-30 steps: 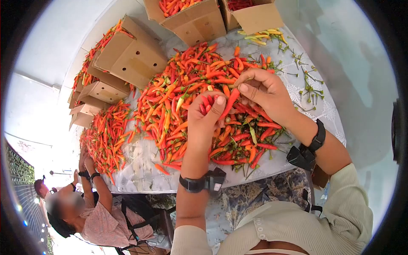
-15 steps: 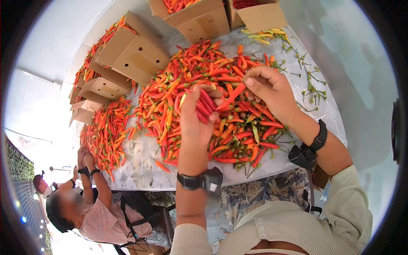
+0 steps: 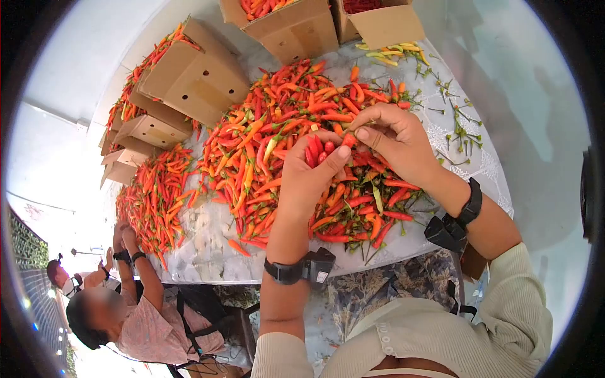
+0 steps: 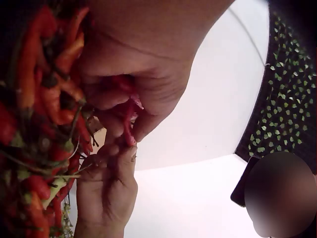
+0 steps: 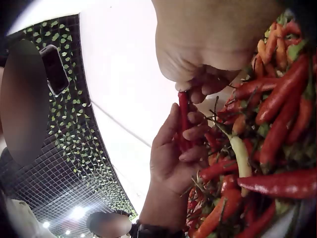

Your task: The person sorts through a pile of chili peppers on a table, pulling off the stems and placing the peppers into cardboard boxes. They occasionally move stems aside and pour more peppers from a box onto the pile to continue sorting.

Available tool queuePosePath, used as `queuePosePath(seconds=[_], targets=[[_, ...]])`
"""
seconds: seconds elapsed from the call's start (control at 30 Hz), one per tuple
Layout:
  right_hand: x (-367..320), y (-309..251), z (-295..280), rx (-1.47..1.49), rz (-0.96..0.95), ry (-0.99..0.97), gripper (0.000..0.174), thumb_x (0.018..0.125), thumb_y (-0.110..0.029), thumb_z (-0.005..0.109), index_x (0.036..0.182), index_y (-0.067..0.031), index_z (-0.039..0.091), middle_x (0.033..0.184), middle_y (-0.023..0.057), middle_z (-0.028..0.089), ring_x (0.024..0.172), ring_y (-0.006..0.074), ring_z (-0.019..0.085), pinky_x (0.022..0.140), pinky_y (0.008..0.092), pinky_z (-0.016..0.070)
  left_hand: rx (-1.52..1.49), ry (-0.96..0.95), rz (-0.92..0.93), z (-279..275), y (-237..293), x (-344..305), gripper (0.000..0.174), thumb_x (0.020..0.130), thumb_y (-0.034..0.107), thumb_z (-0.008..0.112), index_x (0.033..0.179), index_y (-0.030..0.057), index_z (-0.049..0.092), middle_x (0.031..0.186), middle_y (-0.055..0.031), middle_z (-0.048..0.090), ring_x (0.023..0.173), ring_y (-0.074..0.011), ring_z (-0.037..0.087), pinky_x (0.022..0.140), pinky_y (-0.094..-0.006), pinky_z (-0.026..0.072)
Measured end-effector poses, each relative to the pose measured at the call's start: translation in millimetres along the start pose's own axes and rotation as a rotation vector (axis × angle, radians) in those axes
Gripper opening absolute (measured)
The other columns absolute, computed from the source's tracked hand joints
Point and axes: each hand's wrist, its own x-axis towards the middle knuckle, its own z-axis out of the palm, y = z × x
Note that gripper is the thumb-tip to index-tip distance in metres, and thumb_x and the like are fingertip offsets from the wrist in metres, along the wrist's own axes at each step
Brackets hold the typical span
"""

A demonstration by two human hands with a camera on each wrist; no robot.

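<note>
My left hand (image 3: 305, 173) curls around several red chili peppers (image 3: 313, 150) above the heap. Between both hands is another red chili (image 3: 348, 140), its tip toward the left thumb. My right hand (image 3: 398, 140) pinches that chili's stem end with thumb and forefinger. In the right wrist view the chili (image 5: 184, 111) stands upright between the left palm and the right fingertips. The left wrist view has the right hand (image 4: 106, 193) meeting the left fingers at the pepper's end. Under the hands spreads a large chili heap (image 3: 265, 145), red and orange with green stems.
Cardboard boxes (image 3: 195, 82) of chilies line the table's far and left sides. Loose green stems (image 3: 463, 135) and yellow chilies (image 3: 391, 53) lie at the right on the pale tablecloth (image 3: 214, 252). Another person (image 3: 157, 327) sits at the left by a second heap (image 3: 154, 195).
The left hand first turned palm up, showing its red chilies, then turned back over them. The chili in the right hand, earlier held out lengthwise, now sits by the left thumb.
</note>
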Motion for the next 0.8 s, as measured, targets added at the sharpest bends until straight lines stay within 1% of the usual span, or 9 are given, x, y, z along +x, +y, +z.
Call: queuePosePath(seconds=[0.07,0.23,0.33,0.37,0.43,0.57,0.6,0.7,0.8], targets=[[-2,1,0,-0.058,-0.017,0.007,0.013,0.086,-0.011,0.062,0.094,-0.0006,0.061,0.082,0.0008,0.062,0.070,0.0062,0.055,0.064,0.0232,0.0457,0.028,0.017,-0.018,1,1,-3,0.023,0.085,0.013,0.065,0.104,0.0015,0.057,0.078,-0.0100,0.064,0.057,-0.0083,0.056,0.041,-0.0154,0.0328],[-2,4,-1,-0.161,-0.027,-0.025,0.014,0.086,-0.014,0.062,0.094,-0.0024,0.061,0.080,-0.0001,0.061,0.070,0.0053,0.053,0.062,0.0224,0.0433,0.027,-0.021,-0.024,-4,-2,-1,0.022,0.089,0.017,0.061,0.104,0.0012,0.057,0.079,-0.0109,0.064,0.057,-0.0094,0.057,0.041,-0.0156,0.0335],[-4,1,0,-0.091,0.022,0.011,0.015,0.087,-0.016,0.062,0.093,-0.0025,0.061,0.079,-0.0005,0.060,0.070,0.0052,0.052,0.062,0.0220,0.0429,-0.017,-0.009,-0.041,-3,0,0,0.020,0.091,0.018,0.058,0.102,0.0016,0.057,0.078,-0.0107,0.064,0.057,-0.0102,0.057,0.040,-0.0160,0.0335],[-2,2,-1,-0.088,-0.015,0.044,0.015,0.087,-0.016,0.062,0.093,-0.0020,0.060,0.079,-0.0004,0.060,0.069,0.0050,0.052,0.061,0.0219,0.0431,-0.039,0.001,-0.054,-3,0,0,0.020,0.091,0.018,0.057,0.102,0.0019,0.057,0.077,-0.0105,0.064,0.057,-0.0104,0.057,0.039,-0.0162,0.0333],[1,7,-3,-0.084,-0.082,0.112,0.017,0.088,-0.017,0.061,0.092,-0.0010,0.060,0.079,-0.0001,0.059,0.069,0.0047,0.052,0.061,0.0218,0.0435,-0.105,0.017,-0.047,-3,0,0,0.018,0.092,0.020,0.056,0.097,0.0029,0.057,0.075,-0.0080,0.063,0.055,-0.0089,0.055,0.040,-0.0163,0.0321],[1,0,-5,0.000,0.011,0.287,0.018,0.090,-0.017,0.060,0.091,0.0014,0.059,0.079,0.0016,0.059,0.069,0.0056,0.054,0.063,0.0219,0.0448,-0.310,-0.001,-0.034,-11,0,5,0.019,0.095,0.022,0.051,0.092,0.0041,0.056,0.070,-0.0053,0.058,0.052,-0.0087,0.052,0.039,-0.0170,0.0316],[2,-1,-7,-0.009,0.029,0.307,0.018,0.090,-0.016,0.059,0.091,0.0020,0.058,0.079,0.0019,0.059,0.069,0.0059,0.054,0.063,0.0220,0.0451,-0.351,0.029,-0.079,-13,0,5,0.025,0.097,0.027,0.045,0.094,0.0047,0.055,0.070,-0.0047,0.056,0.054,-0.0097,0.051,0.039,-0.0173,0.0320],[8,10,-12,-0.062,0.042,0.309,0.018,0.090,-0.016,0.059,0.091,0.0022,0.058,0.078,0.0034,0.060,0.068,0.0079,0.055,0.063,0.0232,0.0454,-0.471,0.063,-0.018,-12,0,7,0.029,0.097,0.033,0.043,0.096,0.0059,0.054,0.074,-0.0057,0.056,0.059,-0.0111,0.052,0.039,-0.0173,0.0324],[9,29,-12,-0.260,-0.009,0.294,0.017,0.088,-0.016,0.060,0.093,0.0003,0.058,0.076,0.0055,0.059,0.067,0.0109,0.056,0.062,0.0261,0.0454,-0.643,0.042,-0.099,-17,0,9,0.035,0.097,0.040,0.040,0.098,0.0078,0.054,0.076,-0.0051,0.055,0.061,-0.0117,0.051,0.039,-0.0173,0.0321]])
